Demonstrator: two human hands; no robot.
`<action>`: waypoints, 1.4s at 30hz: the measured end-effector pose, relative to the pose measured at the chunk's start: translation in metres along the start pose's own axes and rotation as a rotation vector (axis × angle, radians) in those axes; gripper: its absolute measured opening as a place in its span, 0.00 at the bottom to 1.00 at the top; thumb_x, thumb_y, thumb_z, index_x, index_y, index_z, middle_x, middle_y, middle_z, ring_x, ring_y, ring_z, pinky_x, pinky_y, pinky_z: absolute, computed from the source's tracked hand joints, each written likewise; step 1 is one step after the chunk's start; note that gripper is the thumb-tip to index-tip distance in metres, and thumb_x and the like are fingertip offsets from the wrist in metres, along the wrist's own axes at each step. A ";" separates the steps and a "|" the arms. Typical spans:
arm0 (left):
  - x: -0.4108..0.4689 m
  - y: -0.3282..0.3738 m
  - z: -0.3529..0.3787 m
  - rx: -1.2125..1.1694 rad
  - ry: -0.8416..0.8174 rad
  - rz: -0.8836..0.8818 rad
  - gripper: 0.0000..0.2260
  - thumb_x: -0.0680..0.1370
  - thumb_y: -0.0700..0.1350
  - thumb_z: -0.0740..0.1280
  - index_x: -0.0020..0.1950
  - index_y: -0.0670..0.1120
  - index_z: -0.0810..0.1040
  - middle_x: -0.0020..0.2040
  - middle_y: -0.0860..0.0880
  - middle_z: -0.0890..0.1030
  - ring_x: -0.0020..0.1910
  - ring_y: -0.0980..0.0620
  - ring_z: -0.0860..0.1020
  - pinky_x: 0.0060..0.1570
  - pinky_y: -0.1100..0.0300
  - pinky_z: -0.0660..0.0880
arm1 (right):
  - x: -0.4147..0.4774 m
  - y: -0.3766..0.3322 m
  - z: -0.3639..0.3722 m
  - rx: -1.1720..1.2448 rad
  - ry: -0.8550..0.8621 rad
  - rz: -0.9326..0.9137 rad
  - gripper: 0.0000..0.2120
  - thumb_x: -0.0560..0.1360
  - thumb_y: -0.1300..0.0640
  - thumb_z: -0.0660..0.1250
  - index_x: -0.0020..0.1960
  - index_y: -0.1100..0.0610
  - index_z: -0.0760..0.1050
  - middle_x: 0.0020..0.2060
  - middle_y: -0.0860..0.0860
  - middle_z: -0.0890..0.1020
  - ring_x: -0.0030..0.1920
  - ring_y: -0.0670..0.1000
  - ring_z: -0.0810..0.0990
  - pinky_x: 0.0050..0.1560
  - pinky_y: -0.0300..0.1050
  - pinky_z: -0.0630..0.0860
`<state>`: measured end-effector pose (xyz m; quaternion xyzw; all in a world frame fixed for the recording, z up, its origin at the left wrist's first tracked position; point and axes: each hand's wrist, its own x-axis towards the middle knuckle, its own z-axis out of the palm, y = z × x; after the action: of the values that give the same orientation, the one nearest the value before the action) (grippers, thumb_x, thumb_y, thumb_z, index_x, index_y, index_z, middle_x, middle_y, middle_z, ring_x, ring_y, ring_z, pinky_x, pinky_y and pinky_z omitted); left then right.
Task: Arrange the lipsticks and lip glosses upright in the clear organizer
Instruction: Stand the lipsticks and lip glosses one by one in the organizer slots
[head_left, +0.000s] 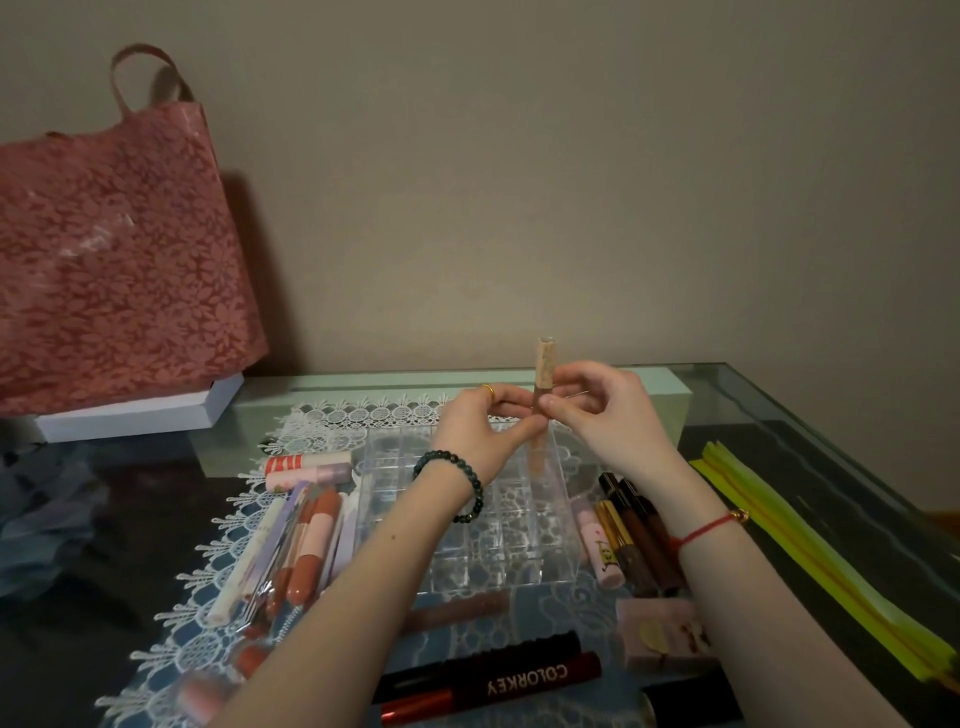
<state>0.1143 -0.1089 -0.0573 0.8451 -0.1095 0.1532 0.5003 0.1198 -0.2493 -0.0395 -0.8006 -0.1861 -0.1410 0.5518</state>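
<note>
Both your hands pinch one gloss tube (542, 410) at its middle: left hand (480, 423) from the left, right hand (605, 415) from the right, fingers closed on it. It stands over the far part of the organizer (467, 519), long axis vertical, speckled cap up, its lower end down among the far cells; whether it touches bottom I cannot tell.

Risks from here: the tube is tall and the cells look shallow, so if you let go before it is seated it may lean or tip over. The clear walls are hard to read against the lace mat (322, 415), so you could set the end on a divider instead of in a cell. Your forearms hang over the loose tubes on the left (306, 545) and right (634, 540); a careless pull-back could roll them across the table (779, 415).
</note>
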 end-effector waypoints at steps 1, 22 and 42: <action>0.000 0.000 0.000 0.003 0.000 0.001 0.05 0.69 0.46 0.72 0.43 0.52 0.79 0.40 0.54 0.82 0.44 0.60 0.79 0.50 0.64 0.72 | 0.000 0.000 0.000 -0.003 -0.001 -0.001 0.12 0.70 0.62 0.70 0.41 0.46 0.73 0.37 0.46 0.79 0.31 0.36 0.78 0.36 0.28 0.74; -0.006 0.007 -0.012 0.095 -0.028 0.015 0.15 0.70 0.49 0.71 0.55 0.48 0.78 0.47 0.55 0.81 0.49 0.62 0.77 0.53 0.67 0.68 | 0.000 -0.002 -0.007 -0.059 -0.044 0.056 0.11 0.69 0.60 0.71 0.50 0.51 0.75 0.39 0.46 0.80 0.34 0.39 0.79 0.36 0.32 0.75; -0.126 0.016 -0.091 0.364 -0.169 0.109 0.18 0.67 0.58 0.66 0.57 0.56 0.75 0.51 0.63 0.76 0.51 0.72 0.71 0.53 0.79 0.65 | -0.087 -0.068 0.005 -0.383 -0.309 -0.130 0.13 0.71 0.55 0.68 0.55 0.47 0.73 0.45 0.42 0.77 0.44 0.39 0.76 0.44 0.32 0.75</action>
<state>-0.0220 -0.0325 -0.0502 0.9243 -0.1669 0.1258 0.3195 0.0117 -0.2352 -0.0223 -0.8889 -0.2890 -0.0847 0.3451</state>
